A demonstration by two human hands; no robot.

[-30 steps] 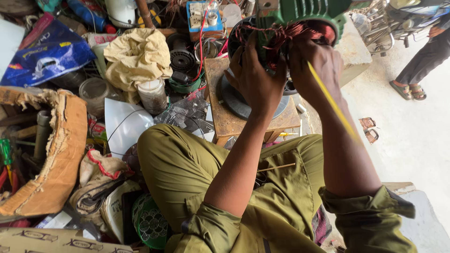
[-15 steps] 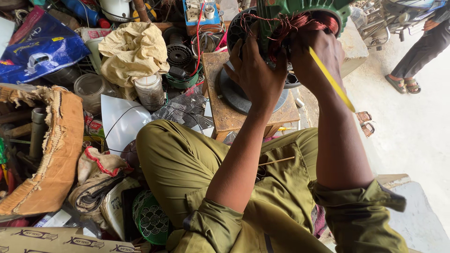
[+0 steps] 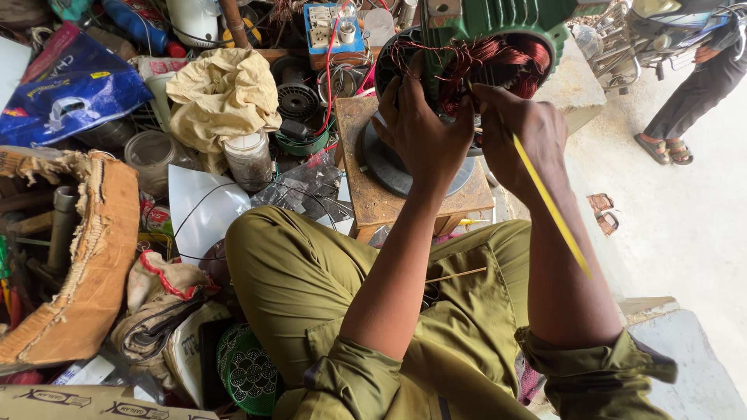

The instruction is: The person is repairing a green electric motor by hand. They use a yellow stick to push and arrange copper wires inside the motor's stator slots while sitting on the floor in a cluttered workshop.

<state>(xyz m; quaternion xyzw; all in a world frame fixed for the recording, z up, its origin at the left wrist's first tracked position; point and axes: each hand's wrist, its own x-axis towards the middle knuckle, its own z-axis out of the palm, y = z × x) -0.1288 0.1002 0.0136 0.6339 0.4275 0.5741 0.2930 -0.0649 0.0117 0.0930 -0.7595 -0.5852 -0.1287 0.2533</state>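
Both hands are up at the far end of the scene, working on a green motor housing (image 3: 498, 23) whose open face shows a bundle of reddish copper windings (image 3: 498, 66). The motor stands on a small, worn wooden table (image 3: 381, 202), with a dark round plate (image 3: 389, 167) lying under it.

The left hand (image 3: 424, 132) is spread with its fingers curled against the left side of the windings, touching the wire; whether it actually grips a strand cannot be told from here.

The right hand (image 3: 521, 132) is closed around a thin yellow stick (image 3: 552, 206) (it slants back along the forearm, towards the near right), and its fingertips press into the windings just beside the left hand.

Below them, near in the scene, are the person's knees in olive trousers (image 3: 311, 272), with a thin wooden sliver (image 3: 455, 274) lying on the lap.

To the left lies a heap of clutter: a crumpled beige cloth (image 3: 222, 93), a clear jar (image 3: 249, 159), a blue plastic bag (image 3: 70, 93) and a torn cardboard box (image 3: 93, 257).

Far right, another person's legs (image 3: 692, 97) in sandals stand on the pale floor (image 3: 685, 233).
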